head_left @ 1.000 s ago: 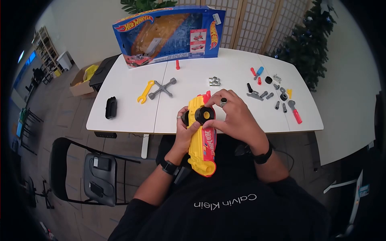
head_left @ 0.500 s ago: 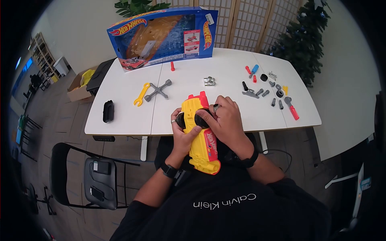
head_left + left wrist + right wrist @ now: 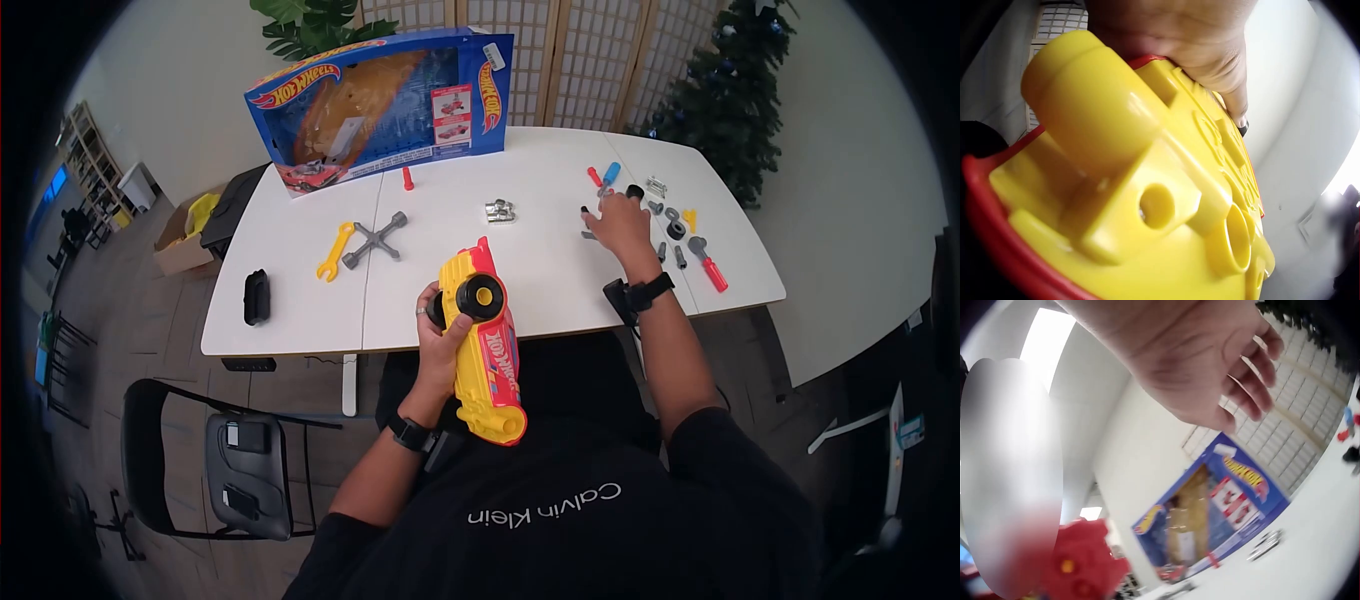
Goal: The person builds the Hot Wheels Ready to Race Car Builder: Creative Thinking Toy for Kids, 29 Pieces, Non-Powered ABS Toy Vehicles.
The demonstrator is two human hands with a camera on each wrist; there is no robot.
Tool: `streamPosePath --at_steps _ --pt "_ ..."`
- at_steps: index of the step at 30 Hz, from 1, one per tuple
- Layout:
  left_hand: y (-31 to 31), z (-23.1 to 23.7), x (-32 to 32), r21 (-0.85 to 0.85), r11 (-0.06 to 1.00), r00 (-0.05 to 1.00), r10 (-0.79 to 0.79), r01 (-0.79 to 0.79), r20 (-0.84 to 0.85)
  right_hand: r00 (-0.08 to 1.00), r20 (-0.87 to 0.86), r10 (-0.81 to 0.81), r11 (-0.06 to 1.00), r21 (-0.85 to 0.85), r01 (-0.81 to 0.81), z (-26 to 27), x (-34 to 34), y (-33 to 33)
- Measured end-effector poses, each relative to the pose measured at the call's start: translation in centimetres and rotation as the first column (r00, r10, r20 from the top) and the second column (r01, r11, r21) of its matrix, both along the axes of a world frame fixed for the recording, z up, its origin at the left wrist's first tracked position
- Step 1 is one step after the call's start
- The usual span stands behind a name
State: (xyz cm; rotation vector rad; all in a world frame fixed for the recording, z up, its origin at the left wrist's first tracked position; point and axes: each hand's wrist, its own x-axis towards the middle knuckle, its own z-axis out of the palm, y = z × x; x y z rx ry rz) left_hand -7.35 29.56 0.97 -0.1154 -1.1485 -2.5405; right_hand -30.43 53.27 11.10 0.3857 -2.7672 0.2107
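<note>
My left hand [image 3: 437, 352] grips a yellow and red toy car [image 3: 487, 385], its yellow underside turned up, in front of the table edge. Near the car's far end sits a black wheel [image 3: 471, 299] with a yellow hub, and a second black wheel shows partly behind my fingers. In the left wrist view the yellow underside [image 3: 1204, 250] fills the picture, with round posts and holes. My right hand [image 3: 622, 232] hangs over the loose parts on the right of the table. Its fingers are loosely bent with nothing between them in the right wrist view, and it hides some parts.
On the white table [image 3: 560, 290] lie a yellow wrench [image 3: 336, 252], a grey cross wrench [image 3: 375, 241], chrome pieces [image 3: 499, 211], a black tray-like part [image 3: 257, 297] and a red-handled tool [image 3: 712, 270]. Several grey bolts lie right. A blue toy box [image 3: 400, 150] stands behind.
My right hand has let go of the wheel on the car and moved right and forward over the loose parts. My left hand keeps its hold, and the car has rolled slightly.
</note>
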Motion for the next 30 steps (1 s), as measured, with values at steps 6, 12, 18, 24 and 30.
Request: streamPosePath --at_steps 6,12,18,24,30 --pt "-0.1 -0.1 0.1 -0.002 1.000 0.999 0.029 -0.029 0.035 0.985 0.151 -0.088 0.985 0.158 0.064 -3.8 -3.9 -0.9" --pt "-0.1 -0.2 0.0 -0.001 1.000 0.999 0.025 -0.025 0.040 0.995 0.061 -0.074 0.992 0.111 0.067 -3.5 -4.6 -1.5" --pt "-0.3 -0.1 0.0 0.017 0.999 0.996 0.046 -0.048 0.070 0.815 0.075 0.575 0.728 -0.501 -0.468 4.3 3.8 -2.9" --pt "0.1 0.5 0.1 0.021 0.997 0.990 0.072 -0.075 0.122 0.455 -0.061 0.888 0.382 -0.453 -0.805 9.3 13.6 -3.9" --pt "0.0 0.5 0.1 0.073 0.996 0.993 0.042 -0.050 0.107 0.449 -0.059 0.891 0.405 -0.342 -0.848 7.8 15.0 -4.5"
